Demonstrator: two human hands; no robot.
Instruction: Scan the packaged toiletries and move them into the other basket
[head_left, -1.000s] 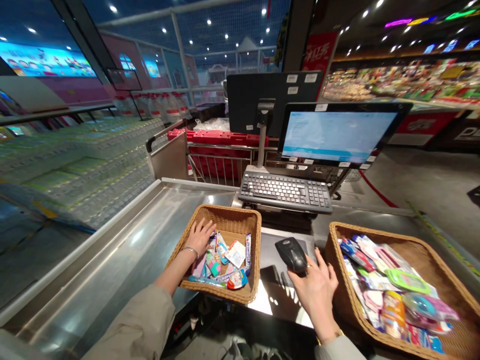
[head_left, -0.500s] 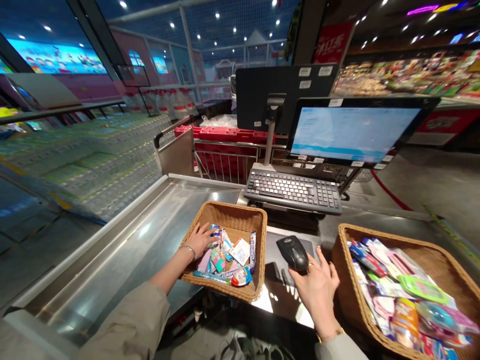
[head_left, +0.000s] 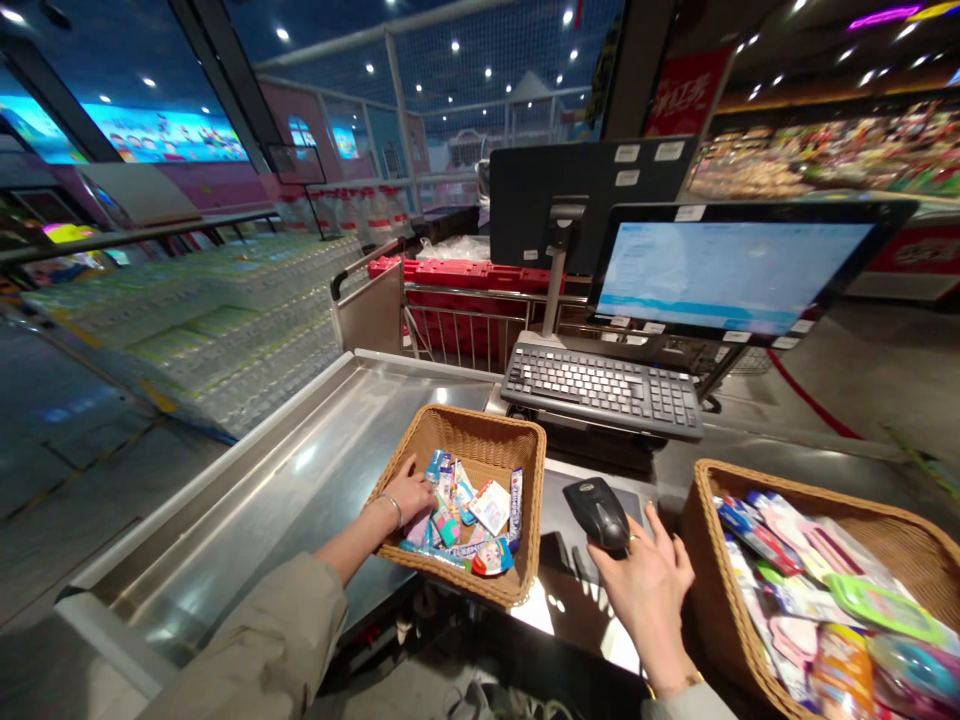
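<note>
My right hand (head_left: 651, 580) grips a black barcode scanner (head_left: 598, 512) by its handle, thumb beneath and a ringed finger on top. Its head points away from me, over the counter between two baskets. My left hand (head_left: 411, 495) reaches over the left side of the nearer wicker basket (head_left: 536, 520), fingers apart and their tips touching small packets. Inside that basket lie a white card-like packet (head_left: 490, 506), a slim dark-blue wrapped bar (head_left: 516, 500), an orange-and-blue packet (head_left: 492, 556) and other small goods. My fingers partly cover the packets under them.
At right stands a second wicker basket (head_left: 712, 570), full of packaged goods including a green pack (head_left: 885, 607). Beyond the scanner are a keyboard (head_left: 600, 388) and a lit monitor (head_left: 731, 270). A steel counter (head_left: 300, 480) with a raised edge runs left. Behind it sits a trolley (head_left: 465, 330).
My view has turned slightly left, so everything sits further right. My left hand has drawn its fingers in a little over the packets. The scanner stays in my right hand.
</note>
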